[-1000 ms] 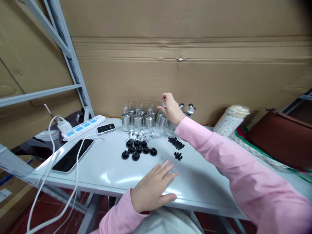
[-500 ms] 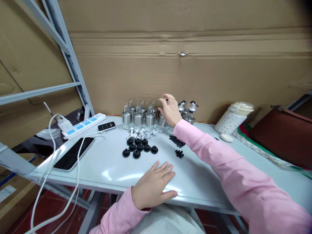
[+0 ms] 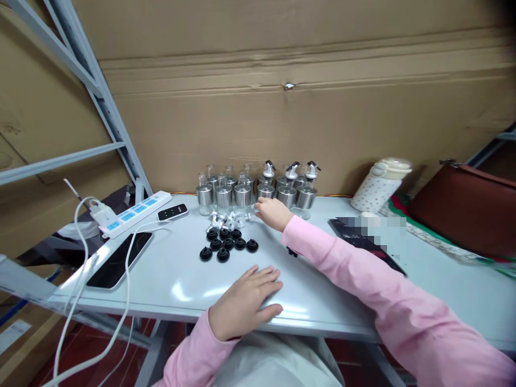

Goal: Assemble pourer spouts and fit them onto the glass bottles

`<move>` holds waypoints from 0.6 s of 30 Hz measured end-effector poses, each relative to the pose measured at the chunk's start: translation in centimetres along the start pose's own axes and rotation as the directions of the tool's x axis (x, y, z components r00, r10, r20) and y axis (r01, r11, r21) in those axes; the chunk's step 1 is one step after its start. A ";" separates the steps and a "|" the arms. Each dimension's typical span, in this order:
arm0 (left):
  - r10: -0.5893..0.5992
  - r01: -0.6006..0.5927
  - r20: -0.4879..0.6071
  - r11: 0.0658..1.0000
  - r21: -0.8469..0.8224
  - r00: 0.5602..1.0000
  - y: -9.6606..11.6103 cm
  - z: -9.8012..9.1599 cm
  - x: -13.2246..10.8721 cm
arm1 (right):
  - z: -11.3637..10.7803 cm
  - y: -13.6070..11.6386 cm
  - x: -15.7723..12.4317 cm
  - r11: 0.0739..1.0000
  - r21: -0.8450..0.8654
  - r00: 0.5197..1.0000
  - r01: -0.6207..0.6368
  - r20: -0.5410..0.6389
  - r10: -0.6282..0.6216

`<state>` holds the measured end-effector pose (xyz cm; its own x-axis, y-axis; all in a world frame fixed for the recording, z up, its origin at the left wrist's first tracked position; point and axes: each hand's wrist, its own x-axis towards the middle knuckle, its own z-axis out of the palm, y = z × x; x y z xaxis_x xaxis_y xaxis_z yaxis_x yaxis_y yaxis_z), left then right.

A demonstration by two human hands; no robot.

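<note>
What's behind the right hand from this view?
Behind the right hand stand two metal-jacketed bottles, each topped with a white-and-black pourer. The hand covers most of their bases, and whether it holds anything cannot be seen.

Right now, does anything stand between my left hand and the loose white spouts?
Yes: the round black caps lie between your left hand and the loose white spouts. They sit low, so reaching over them looks possible.

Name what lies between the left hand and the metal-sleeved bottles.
In the head view, going from the left hand toward the metal-sleeved bottles, round black caps come first, then small whitish parts.
</note>
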<state>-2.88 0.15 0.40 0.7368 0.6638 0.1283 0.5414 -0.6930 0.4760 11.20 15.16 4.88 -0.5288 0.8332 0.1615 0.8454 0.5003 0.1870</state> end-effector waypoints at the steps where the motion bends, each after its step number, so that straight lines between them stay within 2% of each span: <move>1: -0.001 0.001 -0.001 1.000 0.002 1.000 0.0 0.1 0.0 | 0.2 0.3 0.4 1.000 0.008 1.000 -0.009 0.020 0.009; 7: 0.009 -0.009 -0.018 1.000 -0.009 1.000 0.0 0.1 0.0 | 1.1 0.7 0.9 0.999 0.044 0.996 -0.029 0.083 0.025; 13: 0.036 -0.036 -0.078 0.999 0.000 0.996 -0.1 0.4 0.0 | 0.7 0.3 0.4 0.995 0.076 0.998 -0.062 0.036 0.059; 16: 0.026 -0.026 -0.180 1.000 0.003 0.983 -0.2 0.7 0.1 | -0.5 0.5 -1.6 0.992 0.091 0.995 -0.092 -0.029 0.095; 18: -0.017 0.014 -0.310 1.000 -0.013 0.951 -0.3 0.8 0.1 | -1.3 0.5 -4.0 0.980 0.166 0.978 -0.112 -0.158 0.139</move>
<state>-2.61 0.17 -0.41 0.5656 0.7302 0.3833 0.5462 -0.6799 0.4893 13.63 11.73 5.54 -0.4117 0.8467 0.3370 0.8999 0.4360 0.0041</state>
